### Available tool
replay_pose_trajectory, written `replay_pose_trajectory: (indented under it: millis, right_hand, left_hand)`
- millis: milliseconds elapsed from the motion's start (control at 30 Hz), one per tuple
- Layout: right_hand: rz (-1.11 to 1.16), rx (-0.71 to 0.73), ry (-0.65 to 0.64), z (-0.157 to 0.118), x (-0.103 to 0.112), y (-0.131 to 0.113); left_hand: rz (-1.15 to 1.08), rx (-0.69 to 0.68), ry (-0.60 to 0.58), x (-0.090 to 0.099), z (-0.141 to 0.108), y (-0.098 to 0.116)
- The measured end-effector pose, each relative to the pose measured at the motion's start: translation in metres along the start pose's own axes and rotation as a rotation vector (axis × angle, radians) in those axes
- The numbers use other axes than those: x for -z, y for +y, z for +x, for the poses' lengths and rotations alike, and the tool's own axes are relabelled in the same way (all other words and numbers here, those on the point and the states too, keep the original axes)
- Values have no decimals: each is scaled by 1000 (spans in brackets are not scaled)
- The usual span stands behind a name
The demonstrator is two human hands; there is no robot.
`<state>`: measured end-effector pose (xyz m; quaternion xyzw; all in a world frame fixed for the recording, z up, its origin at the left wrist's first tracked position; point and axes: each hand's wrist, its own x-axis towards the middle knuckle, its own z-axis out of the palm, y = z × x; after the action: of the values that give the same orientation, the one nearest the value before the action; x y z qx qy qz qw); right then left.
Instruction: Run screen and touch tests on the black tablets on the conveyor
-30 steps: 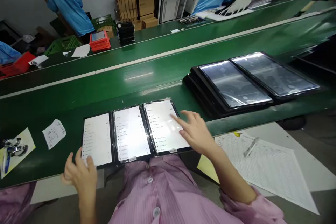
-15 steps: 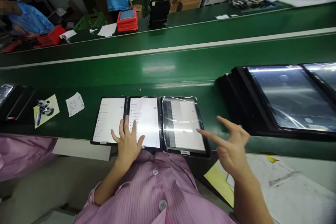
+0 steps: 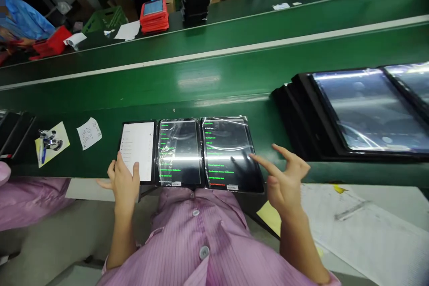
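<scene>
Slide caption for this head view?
Three tablets in a row: left hand at the white screen, right hand pointing over the rightmost dark screen.

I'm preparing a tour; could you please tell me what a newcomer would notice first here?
Probably the glossy black rectangular tablet with green text near the right hand, and the similar green-lettered middle tablet. Beside them at left, a black-framed tablet with a white screen lies near the left hand.

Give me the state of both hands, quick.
Left hand: open, holding nothing, at the white-screened tablet.
Right hand: partly open, holding nothing, index finger extended to the rightmost dark-screened tablet.
</scene>
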<state>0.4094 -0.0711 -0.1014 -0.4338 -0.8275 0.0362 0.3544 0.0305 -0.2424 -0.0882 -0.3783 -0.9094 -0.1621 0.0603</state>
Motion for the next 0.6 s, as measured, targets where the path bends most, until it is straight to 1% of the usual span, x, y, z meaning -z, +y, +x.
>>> replay_pose_trajectory:
  millis: [100, 233, 300, 367, 467, 533, 600]
  right_hand:
    - [6, 36, -113, 3, -5, -12]
    - [-29, 103, -258, 3, -13, -26]
    - [-65, 111, -312, 2, -19, -30]
    - [-103, 109, -352, 0, -24, -33]
    - [-143, 95, -384, -2, -28, -36]
    - [-145, 81, -366, -4, -27, -37]
    - [-136, 69, -321, -5, -23, -36]
  left_hand:
    - [-68, -111, 2, 3, -8, 5]
    - [-79, -223, 80, 3, -21, 18]
    - [-62, -285, 60, 0, -28, 27]
    - [-38, -330, 4, -3, -32, 36]
    - [7, -373, -89, -7, -36, 47]
    - [26, -393, -134, -7, -36, 50]
    - [32, -363, -118, -7, -33, 45]
